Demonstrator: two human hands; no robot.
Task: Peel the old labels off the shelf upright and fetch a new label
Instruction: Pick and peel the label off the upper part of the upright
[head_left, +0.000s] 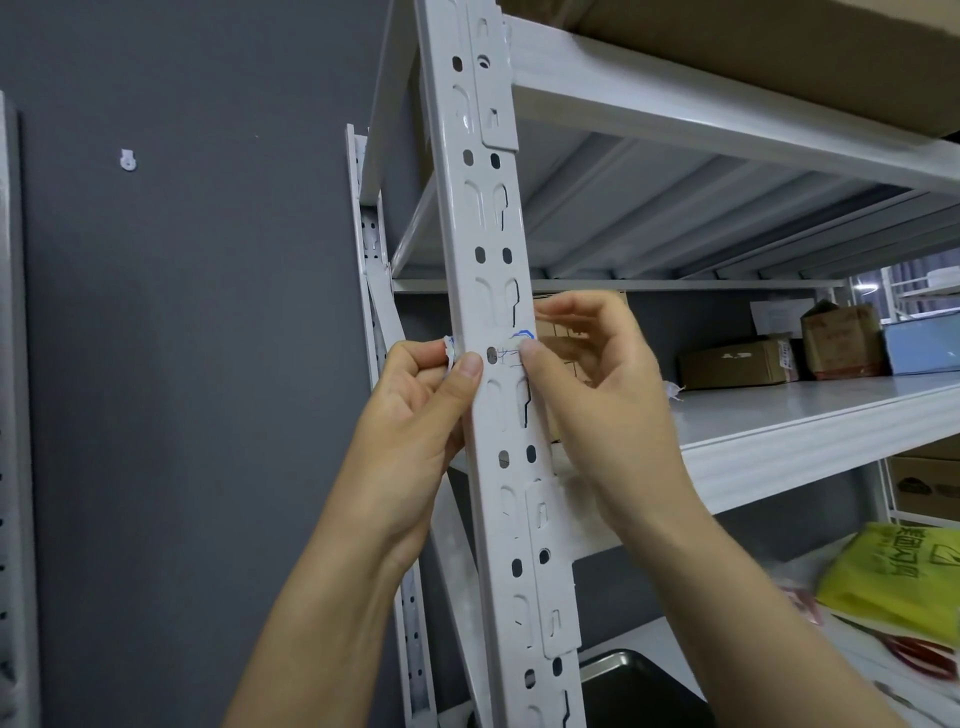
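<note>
label: old label (515, 347) clings mid-height on the shelf upright (496, 218).
left hand (421, 410): pinches a torn scrap (449, 354).
right hand (592, 374): pinches the old label's edge.
risk: thin paper may shred, leaving residue.

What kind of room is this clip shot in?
Probably a storeroom or stockroom: white metal racking with a slotted upright, cardboard boxes on its shelves, and a yellow bag on a lower level.
</note>
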